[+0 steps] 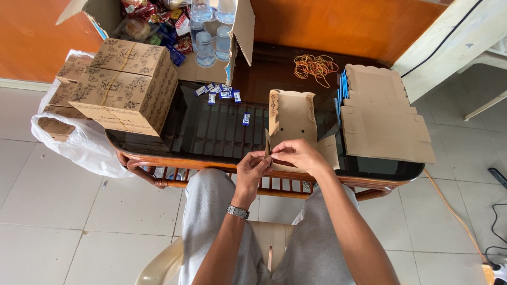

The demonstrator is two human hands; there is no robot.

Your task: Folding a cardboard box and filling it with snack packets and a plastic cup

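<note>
I see the flat box blank lying at the near edge of the desk, its long side running away from me. Both hands pinch its near left flap. The left hand grips from the left, thumb and fingers squeezed shut on the card. The right hand comes over from the right, just as close. Right of the blank sits a stack of flat blanks. Left of it stand the finished boxes
</note>
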